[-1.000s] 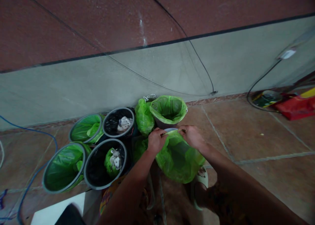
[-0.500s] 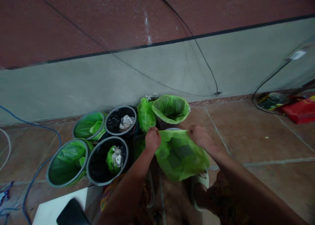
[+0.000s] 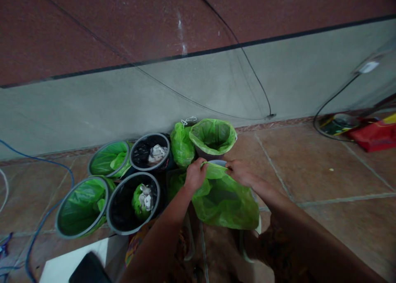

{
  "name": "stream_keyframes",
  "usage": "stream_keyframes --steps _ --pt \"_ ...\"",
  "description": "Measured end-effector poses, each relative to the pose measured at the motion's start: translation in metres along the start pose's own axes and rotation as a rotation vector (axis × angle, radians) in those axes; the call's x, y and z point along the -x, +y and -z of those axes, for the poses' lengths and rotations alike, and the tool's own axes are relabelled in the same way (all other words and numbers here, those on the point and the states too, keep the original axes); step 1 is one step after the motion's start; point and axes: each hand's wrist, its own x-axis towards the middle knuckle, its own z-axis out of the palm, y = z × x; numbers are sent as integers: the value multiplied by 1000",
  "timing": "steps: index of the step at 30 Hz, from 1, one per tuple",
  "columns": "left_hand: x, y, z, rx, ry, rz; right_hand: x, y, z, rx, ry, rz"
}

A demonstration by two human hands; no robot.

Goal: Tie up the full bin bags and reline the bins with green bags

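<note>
A translucent green garbage bag (image 3: 227,206) hangs over the near side of a bin whose pale rim (image 3: 218,163) shows just behind it. My left hand (image 3: 195,175) pinches the bag's edge on the left. On the right, my right hand (image 3: 239,172) grips the same edge, fingers closed. Between the two hands the bag's edge is slack. Directly behind stands another bin lined with a green bag (image 3: 213,137). Beside that one sits a tied green bag (image 3: 182,145) with white string on top. Most of the bin under the held bag is hidden.
To the left stand two green-lined bins (image 3: 83,206) and two black-lined bins (image 3: 133,203) holding crumpled paper. A dark phone (image 3: 89,268) lies on a white surface (image 3: 72,256). A blue cable (image 3: 43,217) crosses the tiles; a red bag (image 3: 374,134) lies far right by the wall.
My hands have come closer together, the right one moving left, and the stretched bag edge between them has gone slack. The view has shifted slightly.
</note>
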Motion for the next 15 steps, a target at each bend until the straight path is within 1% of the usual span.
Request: stream_keyframes --steps 2,5,8,10,13,15 --pt "0 -1 2 -34 -18 -5 0 3 2 14 41 -37" --pt "1 -1 5 -186 -97 -19 1 8 11 -17 77 -62" --pt "2 -1 7 -331 -166 -35 4 14 20 -51 60 -52" --pt "3 -1 6 -372 -181 -35 6 18 23 -64 14 -22" --pt "3 0 6 -375 -179 -28 5 24 18 -117 -57 38" --pt "2 1 5 -338 -175 -37 2 26 8 -198 -22 83"
